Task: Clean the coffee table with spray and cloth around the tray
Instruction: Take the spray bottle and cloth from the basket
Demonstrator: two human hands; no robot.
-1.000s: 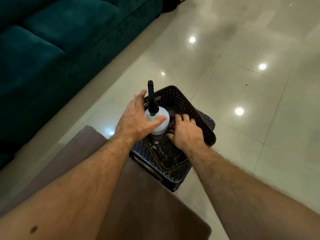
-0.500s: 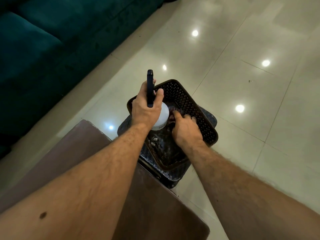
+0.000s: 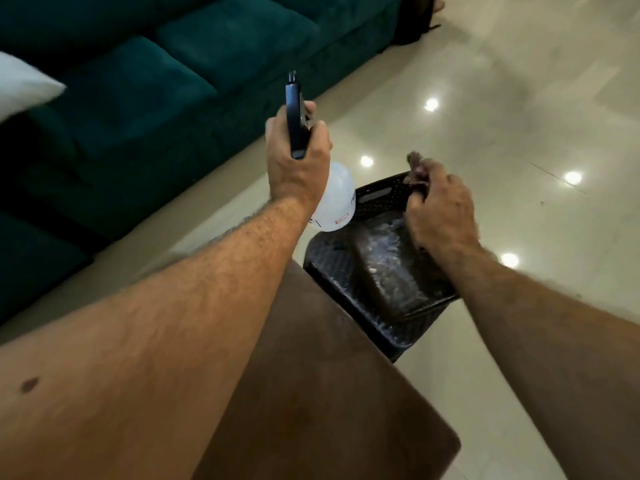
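My left hand (image 3: 299, 161) grips the neck of a spray bottle (image 3: 334, 202) with a white body and a black trigger head, held in the air above the left edge of a black perforated basket (image 3: 377, 197). My right hand (image 3: 440, 206) is lifted over the basket's right side and pinches a small dark brown cloth (image 3: 415, 164) that sticks out above its fingers; most of the cloth is hidden in the hand. The brown coffee table (image 3: 329, 393) fills the lower middle, under my forearms. No tray shows.
The basket sits on a dark stool (image 3: 346, 271) just past the table's far corner. A teal sofa (image 3: 156, 98) with a white cushion (image 3: 24, 84) runs along the left. Glossy beige floor tiles (image 3: 519, 116) spread to the right.
My left hand closed round the spray bottle and lifted it out of the basket. My right hand rose out of the basket with the cloth pinched in it.
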